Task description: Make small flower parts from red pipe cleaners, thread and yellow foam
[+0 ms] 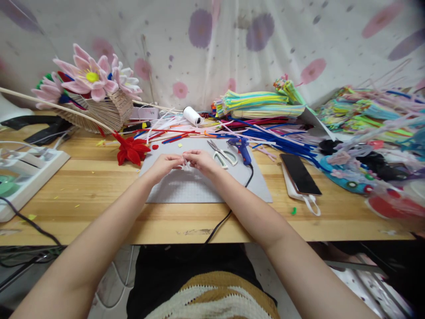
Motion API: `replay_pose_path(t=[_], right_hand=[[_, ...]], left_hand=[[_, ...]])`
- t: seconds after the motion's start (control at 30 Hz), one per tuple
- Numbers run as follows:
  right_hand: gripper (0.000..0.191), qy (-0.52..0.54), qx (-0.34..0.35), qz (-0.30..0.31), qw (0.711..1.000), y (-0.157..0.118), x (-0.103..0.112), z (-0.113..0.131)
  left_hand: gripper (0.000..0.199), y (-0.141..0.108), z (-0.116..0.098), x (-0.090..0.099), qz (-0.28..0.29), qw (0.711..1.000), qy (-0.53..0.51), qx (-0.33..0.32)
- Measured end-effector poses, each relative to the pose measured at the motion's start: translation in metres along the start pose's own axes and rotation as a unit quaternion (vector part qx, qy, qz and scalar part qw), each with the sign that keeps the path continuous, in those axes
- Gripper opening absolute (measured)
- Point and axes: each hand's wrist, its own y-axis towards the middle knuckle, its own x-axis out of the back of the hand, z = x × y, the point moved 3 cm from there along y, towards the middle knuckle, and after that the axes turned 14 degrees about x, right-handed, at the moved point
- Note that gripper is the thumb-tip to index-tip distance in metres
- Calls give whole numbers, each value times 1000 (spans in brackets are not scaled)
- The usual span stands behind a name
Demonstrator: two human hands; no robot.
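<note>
My left hand (168, 164) and my right hand (201, 161) meet above a grey mat (186, 192), fingertips pinched close together. Between them shows a small, pale whitish piece (186, 164), too small and blurred to name. Just right of my right hand lie scissors (226, 154) with light green handles, blades pointing away. Beside these rests a blue glue gun (241, 148), its black cord running toward the table's front edge. A red fuzzy flower (132, 149) on a stem lies left of my left hand, at the mat's corner.
Pink fuzzy flowers (88, 75) stand in a fan-shaped holder (114, 110) at back left. A thread spool (191, 116) and bundles of pipe cleaners (255, 104) line the back. A phone (300, 173) lies right, a power strip (33, 177) left. Colourful craft pieces (352, 173) crowd the far right.
</note>
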Motion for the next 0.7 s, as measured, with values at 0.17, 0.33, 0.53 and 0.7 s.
replay_pose_path(t=[0.17, 0.33, 0.53, 0.7], right_hand=[[17, 14, 17, -39, 999, 3, 1, -2], [17, 29, 10, -75, 997, 3, 4, -4], [18, 3, 29, -97, 995, 1, 8, -7], [19, 16, 43, -128, 991, 0, 9, -11]], left_hand=[[27, -3, 0, -9, -13, 998, -52, 20], [31, -5, 6, -21, 34, 976, -186, 103], [37, -4, 9, -28, 73, 941, -278, 177], [39, -7, 4, -36, 115, 927, -304, 187]])
